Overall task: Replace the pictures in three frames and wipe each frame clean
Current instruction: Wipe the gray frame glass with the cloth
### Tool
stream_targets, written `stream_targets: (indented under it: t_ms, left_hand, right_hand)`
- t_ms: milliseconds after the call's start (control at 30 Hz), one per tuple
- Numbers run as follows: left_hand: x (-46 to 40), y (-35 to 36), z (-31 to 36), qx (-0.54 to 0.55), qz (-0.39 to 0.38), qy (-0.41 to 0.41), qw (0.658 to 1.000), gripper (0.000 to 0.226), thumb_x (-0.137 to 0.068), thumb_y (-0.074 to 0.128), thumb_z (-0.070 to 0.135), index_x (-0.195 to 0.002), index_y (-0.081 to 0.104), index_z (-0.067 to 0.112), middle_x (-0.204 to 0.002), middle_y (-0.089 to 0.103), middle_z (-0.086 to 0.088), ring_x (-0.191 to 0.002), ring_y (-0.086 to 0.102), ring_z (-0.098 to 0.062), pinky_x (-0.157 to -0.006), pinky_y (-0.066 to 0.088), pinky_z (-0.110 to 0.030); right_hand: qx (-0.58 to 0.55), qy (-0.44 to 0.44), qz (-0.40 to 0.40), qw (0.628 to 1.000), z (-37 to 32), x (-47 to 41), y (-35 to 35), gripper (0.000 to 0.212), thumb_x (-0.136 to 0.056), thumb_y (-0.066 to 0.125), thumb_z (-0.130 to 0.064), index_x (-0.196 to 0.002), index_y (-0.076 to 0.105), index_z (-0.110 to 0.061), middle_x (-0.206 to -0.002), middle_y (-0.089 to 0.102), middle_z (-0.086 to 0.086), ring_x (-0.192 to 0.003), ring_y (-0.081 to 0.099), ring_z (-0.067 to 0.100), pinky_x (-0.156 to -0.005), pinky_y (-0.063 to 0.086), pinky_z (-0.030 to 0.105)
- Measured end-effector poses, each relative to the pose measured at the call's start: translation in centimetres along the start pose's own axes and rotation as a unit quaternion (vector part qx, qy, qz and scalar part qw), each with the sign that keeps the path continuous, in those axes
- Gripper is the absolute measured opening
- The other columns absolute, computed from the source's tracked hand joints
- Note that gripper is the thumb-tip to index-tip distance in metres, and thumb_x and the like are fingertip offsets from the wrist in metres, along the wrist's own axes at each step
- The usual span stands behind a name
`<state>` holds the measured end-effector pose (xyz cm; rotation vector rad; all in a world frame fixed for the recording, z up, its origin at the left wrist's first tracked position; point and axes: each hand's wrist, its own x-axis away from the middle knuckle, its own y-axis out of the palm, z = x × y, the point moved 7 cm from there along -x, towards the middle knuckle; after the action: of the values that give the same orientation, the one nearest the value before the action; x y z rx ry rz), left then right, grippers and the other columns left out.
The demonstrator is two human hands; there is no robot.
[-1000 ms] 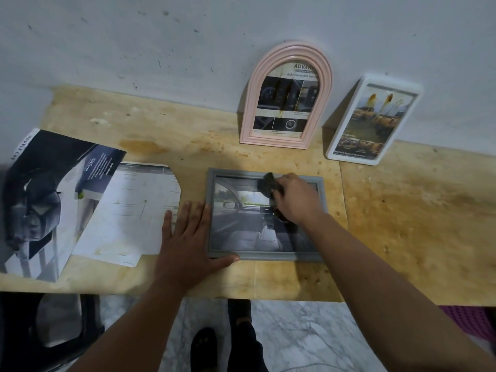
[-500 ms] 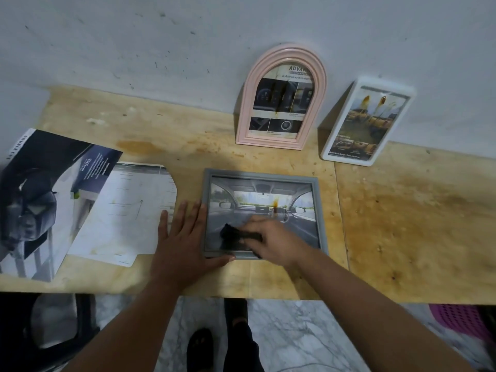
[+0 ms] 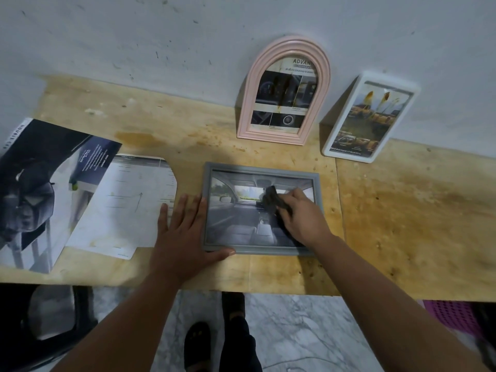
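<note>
Your left hand (image 3: pixel 180 238) lies flat, bracing the grey frame (image 3: pixel 259 167) near the wooden surface's (image 3: pixel 402 224) front edge; your right hand (image 3: pixel 302 218) clutches a dark cloth (image 3: pixel 271 197) on its glass. Bare room lies rightward.

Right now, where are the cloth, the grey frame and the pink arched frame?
dark cloth (image 3: pixel 271 197): head view, bunched part ahead of the fingers.
grey frame (image 3: pixel 206 210): head view, left border.
pink arched frame (image 3: pixel 251 84): head view, left side of arch.

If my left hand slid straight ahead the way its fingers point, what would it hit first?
Probably nothing soon: the left hand points along the gray frame's left edge over bare table toward the wall.
</note>
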<state>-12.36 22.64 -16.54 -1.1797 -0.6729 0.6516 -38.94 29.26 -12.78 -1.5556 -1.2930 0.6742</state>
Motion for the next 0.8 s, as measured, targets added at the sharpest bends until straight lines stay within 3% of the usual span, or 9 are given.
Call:
stream_targets:
  t_ms: [133,233,367,400,467,533,633,800]
  left_hand:
    - [0.0,0.0,-0.1,-0.01,-0.006,-0.001,1.0,0.132,-0.07,0.028,0.104,-0.164,0.011,0.012,-0.172,0.01,-0.007,-0.16,-0.002,-0.027,-0.125,0.006,-0.062]
    - [0.0,0.1,-0.1,-0.01,-0.009,-0.001,1.0,0.132,-0.07,0.028,0.104,-0.164,0.013,0.012,-0.172,0.013,-0.007,-0.16,-0.001,-0.027,-0.125,0.006,-0.063]
    - [0.0,0.1,0.0,-0.009,-0.011,-0.002,1.0,0.132,-0.069,0.028,0.104,-0.164,0.013,0.014,-0.172,0.014,-0.007,-0.16,0.001,-0.028,-0.124,0.008,-0.063]
    - [0.0,0.1,0.0,-0.008,-0.01,-0.002,1.0,0.132,-0.069,0.028,0.104,-0.164,0.013,0.014,-0.172,0.014,-0.006,-0.16,0.0,-0.027,-0.125,0.007,-0.063]
    - [0.0,0.1,0.0,-0.007,-0.009,-0.003,1.0,0.132,-0.069,0.027,0.104,-0.164,0.012,0.015,-0.172,0.013,-0.005,-0.16,0.0,-0.027,-0.125,0.007,-0.063]
    - [0.0,0.0,0.0,-0.008,-0.008,-0.003,1.0,0.132,-0.069,0.026,0.104,-0.164,0.011,0.015,-0.172,0.012,-0.005,-0.16,-0.001,-0.027,-0.125,0.007,-0.062]
    - [0.1,0.0,0.0,-0.006,-0.005,0.0,1.0,0.131,-0.069,0.027,0.104,-0.164,0.011,0.015,-0.172,0.013,-0.005,-0.16,-0.001,-0.027,-0.125,0.006,-0.062]
    - [0.1,0.0,0.0,-0.004,-0.004,-0.001,1.0,0.131,-0.07,0.029,0.103,-0.164,0.011,0.015,-0.172,0.011,-0.005,-0.16,-0.002,-0.026,-0.125,0.005,-0.062]
  right_hand:
    - [-0.001,-0.049,-0.032,0.998,-1.7,3.0,1.2,0.031,-0.1,0.057,-0.023,-0.129,0.066,-0.023,-0.11,0.054,-0.003,-0.083,0.064,0.025,-0.062,0.05,0.035]
    - [0.002,-0.082,-0.081,0.993,-3.0,5.5,2.6,0.037,-0.096,0.058,-0.026,-0.132,0.065,-0.025,-0.109,0.055,-0.004,-0.085,0.064,0.024,-0.065,0.055,0.039]
    - [-0.041,-0.085,-0.161,0.983,-3.3,4.2,0.9,0.034,-0.098,0.062,-0.02,-0.13,0.069,-0.03,-0.118,0.062,-0.004,-0.103,0.063,0.019,-0.088,0.054,0.036]
    - [-0.068,-0.073,-0.148,0.984,-2.8,2.9,-0.3,0.031,-0.097,0.064,-0.018,-0.124,0.073,-0.029,-0.113,0.064,-0.004,-0.102,0.063,0.018,-0.09,0.053,0.037]
    - [-0.075,-0.021,-0.037,0.996,-0.1,-0.3,-3.4,0.028,-0.096,0.064,-0.016,-0.119,0.074,-0.026,-0.101,0.063,-0.004,-0.094,0.062,0.02,-0.084,0.053,0.039]
    - [-0.008,0.026,0.049,0.998,2.8,-2.5,-5.0,0.029,-0.096,0.063,-0.02,-0.123,0.072,-0.025,-0.099,0.061,0.001,-0.09,0.06,0.026,-0.075,0.052,0.04]
    - [0.119,0.04,0.058,0.99,3.9,-2.5,-3.3,0.034,-0.096,0.061,-0.023,-0.129,0.069,-0.023,-0.11,0.064,0.007,-0.099,0.058,0.034,-0.076,0.052,0.044]
    - [0.088,-0.015,0.085,0.992,1.1,2.6,-0.1,0.042,-0.089,0.059,-0.019,-0.13,0.068,-0.022,-0.111,0.064,0.003,-0.095,0.057,0.03,-0.076,0.047,0.042]
